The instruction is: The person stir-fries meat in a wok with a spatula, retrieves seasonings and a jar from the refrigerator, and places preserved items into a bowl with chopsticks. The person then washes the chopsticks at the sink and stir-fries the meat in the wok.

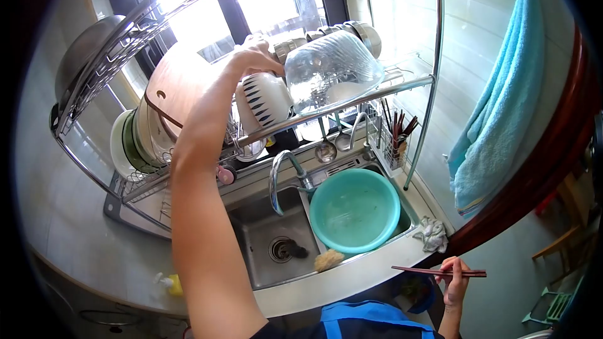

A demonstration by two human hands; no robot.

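Observation:
My left hand point(256, 56) reaches up to the upper shelf of the dish rack, its fingers and thumb curled at the left end of a row of small bowls point(290, 48). Glare washes out the fingertips, but the hand seems to grip the end bowl. Just below it stands a white bowl with dark pointed marks point(266, 99). A clear ribbed glass bowl point(333, 70) leans to the right of it. Low at the right, my right hand point(455, 279) is closed round a pair of dark chopsticks point(440, 271), held level beyond the counter's front edge.
Below the metal rack point(389, 90) is a steel sink point(257, 213) with a curved faucet point(274, 179). A turquoise basin point(355, 210) sits at its right. A cutting board point(179, 81), plates point(133, 144), a chopstick holder point(396, 141) and a blue towel point(499, 113) surround the space.

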